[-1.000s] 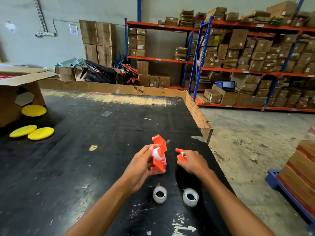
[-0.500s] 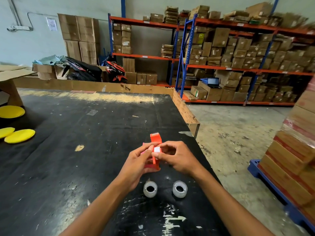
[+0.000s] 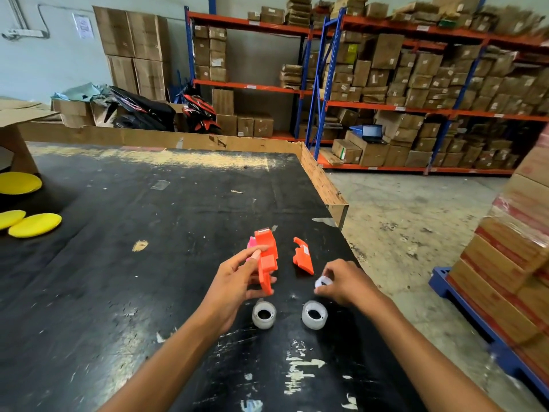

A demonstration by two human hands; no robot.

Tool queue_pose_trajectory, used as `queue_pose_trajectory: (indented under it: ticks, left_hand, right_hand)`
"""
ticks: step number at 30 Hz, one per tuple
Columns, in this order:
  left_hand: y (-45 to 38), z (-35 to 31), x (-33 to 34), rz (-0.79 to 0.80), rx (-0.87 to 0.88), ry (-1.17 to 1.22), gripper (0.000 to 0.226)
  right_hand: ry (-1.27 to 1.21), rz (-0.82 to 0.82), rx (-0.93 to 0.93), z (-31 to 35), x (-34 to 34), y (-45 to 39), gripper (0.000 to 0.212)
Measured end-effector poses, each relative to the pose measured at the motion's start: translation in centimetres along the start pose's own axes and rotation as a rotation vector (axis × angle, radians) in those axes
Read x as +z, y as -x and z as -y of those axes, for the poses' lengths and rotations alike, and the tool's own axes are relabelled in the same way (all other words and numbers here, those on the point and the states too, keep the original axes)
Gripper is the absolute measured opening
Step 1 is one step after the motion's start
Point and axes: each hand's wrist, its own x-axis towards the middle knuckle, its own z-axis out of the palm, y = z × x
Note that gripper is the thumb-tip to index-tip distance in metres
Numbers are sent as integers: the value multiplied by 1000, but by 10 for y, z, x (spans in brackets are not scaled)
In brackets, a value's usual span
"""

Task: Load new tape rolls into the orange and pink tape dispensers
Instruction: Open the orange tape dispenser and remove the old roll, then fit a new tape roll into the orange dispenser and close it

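My left hand (image 3: 234,281) holds the orange tape dispenser (image 3: 266,257) upright above the black table (image 3: 118,263). The pink dispenser (image 3: 252,243) shows just behind it, mostly hidden. An orange cover piece (image 3: 303,256) lies on the table to the right of the dispenser. My right hand (image 3: 344,282) pinches a small white ring, apparently a tape core (image 3: 323,282), just right of that cover. Two clear tape rolls, one on the left (image 3: 264,314) and one on the right (image 3: 314,314), stand on the table below my hands.
The table's right edge (image 3: 335,200) is close to my right hand, with concrete floor beyond. Three yellow discs (image 3: 34,224) lie at the far left beside a cardboard box (image 3: 15,135). Stacked cartons on a blue pallet (image 3: 511,263) stand at the right.
My right hand has come away from the dispenser to the right with a small white ring. The orange cover piece now lies on the table. The camera has shifted.
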Motion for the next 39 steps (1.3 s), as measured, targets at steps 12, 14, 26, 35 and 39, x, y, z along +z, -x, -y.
queue_pose_trajectory:
  ticks: [12, 14, 26, 35, 39]
  left_hand:
    - [6, 5, -3, 21, -8, -41, 28]
    - [6, 5, -1, 23, -5, -46, 28]
    - [8, 7, -3, 5, 41, -87, 25]
    - [15, -6, -2, 40, 35, -37, 28]
    - [21, -11, -4, 25, 45, -25, 40]
  right_hand:
    - [275, 260, 36, -13, -19, 22, 51]
    - [236, 230, -49, -8, -20, 25, 64]
    - [-387, 42, -298, 17, -9, 32, 56]
    - [-752, 71, -506, 45, -25, 50, 51]
    - [-713, 73, -574, 46, -25, 52, 52]
